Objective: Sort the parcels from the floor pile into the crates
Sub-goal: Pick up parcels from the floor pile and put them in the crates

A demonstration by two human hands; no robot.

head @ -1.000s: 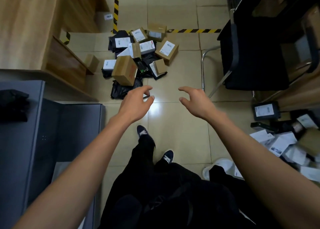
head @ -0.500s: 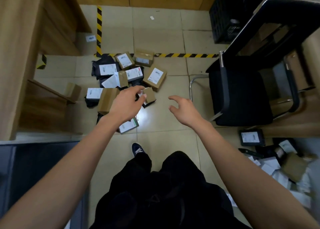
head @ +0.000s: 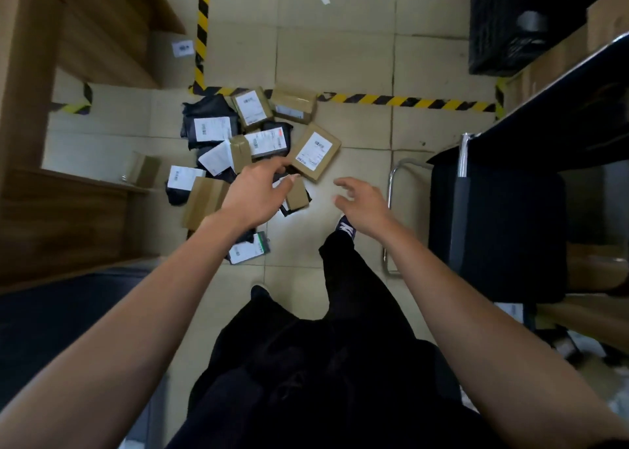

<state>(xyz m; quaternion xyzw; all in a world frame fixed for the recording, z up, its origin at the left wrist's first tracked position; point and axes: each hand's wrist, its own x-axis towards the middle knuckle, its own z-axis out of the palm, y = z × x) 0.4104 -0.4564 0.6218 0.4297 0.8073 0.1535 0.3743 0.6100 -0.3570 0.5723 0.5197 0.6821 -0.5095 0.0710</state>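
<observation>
1. On the tiled floor (head: 340,57), seen from above, lies a pile of parcels (head: 252,142), bounded behind by strips of yellow-and-black hazard tape (head: 401,101).
2. The left hand (head: 253,193) hangs over the near edge of the pile and hides the parcels beneath it. Its fingers are spread and loosely bent, holding nothing; whether the fingertips touch a parcel cannot be told.
3. The right hand (head: 362,205) hovers over bare tile to the right of the pile, fingers apart and lightly curled, also holding nothing.
4. About six brown cardboard boxes show, flat-sided and taped, most with white printed labels. The clearest is a labelled box (head: 315,152) just beyond the left fingertips.
5. Several soft black plastic mailer bags lie among them, crumpled and overlapping, so their number is uncertain. One labelled black bag (head: 211,128) is plain to see.
6. A black lattice-walled crate (head: 503,26) stands at the upper right, cut off by the frame.
7. A black chair (head: 493,231) with a chrome frame stands right of the hands.
8. Wooden furniture (head: 68,91) fills the left side, blurred.
</observation>
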